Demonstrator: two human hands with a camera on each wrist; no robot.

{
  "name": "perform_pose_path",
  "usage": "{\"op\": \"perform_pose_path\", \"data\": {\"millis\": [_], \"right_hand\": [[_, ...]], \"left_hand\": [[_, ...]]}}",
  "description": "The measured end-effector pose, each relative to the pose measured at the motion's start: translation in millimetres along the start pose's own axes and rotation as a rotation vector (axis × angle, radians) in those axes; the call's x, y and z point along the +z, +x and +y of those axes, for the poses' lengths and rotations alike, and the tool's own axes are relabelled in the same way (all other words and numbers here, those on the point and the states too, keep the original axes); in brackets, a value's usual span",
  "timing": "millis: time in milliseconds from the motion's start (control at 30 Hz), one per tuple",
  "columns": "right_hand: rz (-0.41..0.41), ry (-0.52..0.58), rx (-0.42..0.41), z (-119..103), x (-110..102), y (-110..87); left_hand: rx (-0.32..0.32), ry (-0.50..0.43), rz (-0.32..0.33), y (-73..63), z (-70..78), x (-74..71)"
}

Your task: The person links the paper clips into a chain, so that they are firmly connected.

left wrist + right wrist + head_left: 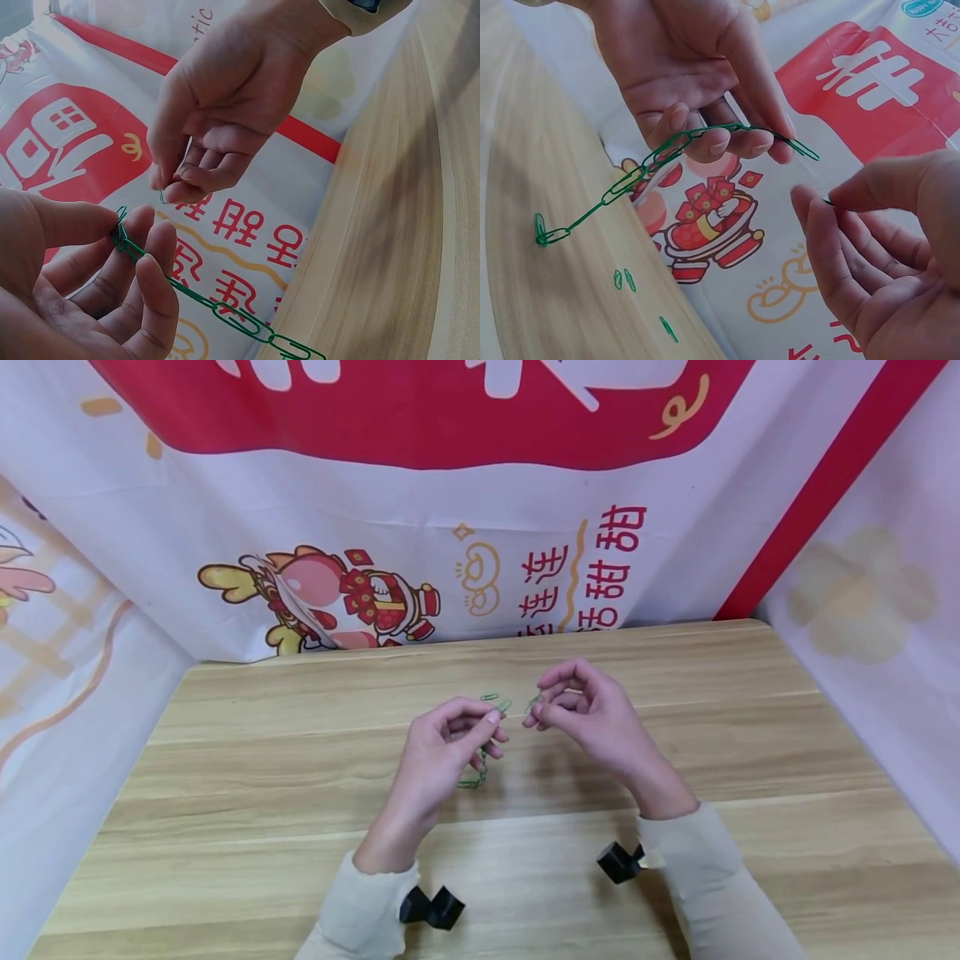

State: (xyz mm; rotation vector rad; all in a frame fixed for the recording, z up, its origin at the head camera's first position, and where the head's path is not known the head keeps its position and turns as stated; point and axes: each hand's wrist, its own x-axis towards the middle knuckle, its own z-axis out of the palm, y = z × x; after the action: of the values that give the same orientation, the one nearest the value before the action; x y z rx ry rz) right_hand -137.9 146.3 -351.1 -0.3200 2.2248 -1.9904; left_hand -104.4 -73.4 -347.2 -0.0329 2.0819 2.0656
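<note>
A chain of linked green paper clips (626,183) hangs from my left hand (442,743), whose thumb and forefinger pinch its end clip. In the right wrist view the chain runs across the other fingers and down to the tabletop, where its tail lies. One clip end sticks out beyond the left fingertips. My right hand (600,718) faces it a short way off, pinching a single green paper clip (532,703) between thumb and forefinger. Most of that clip is hidden by the fingertips in the right wrist view. The two hands are apart, raised over the table.
Several loose green paper clips (668,329) lie on the wood-grain table (262,810) beyond the left hand. A printed white and red cloth (420,493) stands along the table's back edge, with more cloth at both sides. Black devices (431,908) sit at both wrists.
</note>
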Motion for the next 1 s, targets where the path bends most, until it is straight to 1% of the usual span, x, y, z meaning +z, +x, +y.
{"op": "perform_pose_path", "data": {"millis": [67,267,400,567,667,833,1000], "right_hand": [[0.019,-0.003,-0.012,0.5,0.5,0.3],[0.075,-0.068,-0.034,0.2,1.2,-0.3],[0.085,-0.052,-0.032,-0.7,2.7,-1.0],[0.081,0.018,-0.005,0.9,6.7,0.0],[0.079,0.082,0.018,2.3,10.4,0.3],[0.067,0.199,0.027,4.6,15.2,0.7],[0.021,0.327,0.051,6.0,16.3,0.7]], "left_hand": [[0.002,0.002,0.001,-0.1,0.0,-0.2],[0.006,-0.001,0.003,0.0,0.2,0.1],[0.005,-0.001,0.002,0.0,0.5,0.2],[0.019,0.011,0.001,0.2,0.2,0.8],[0.031,0.027,0.002,0.3,0.0,1.5],[0.046,0.040,-0.001,0.3,-0.3,2.2],[0.053,0.046,-0.008,0.2,-0.7,2.1]]}}
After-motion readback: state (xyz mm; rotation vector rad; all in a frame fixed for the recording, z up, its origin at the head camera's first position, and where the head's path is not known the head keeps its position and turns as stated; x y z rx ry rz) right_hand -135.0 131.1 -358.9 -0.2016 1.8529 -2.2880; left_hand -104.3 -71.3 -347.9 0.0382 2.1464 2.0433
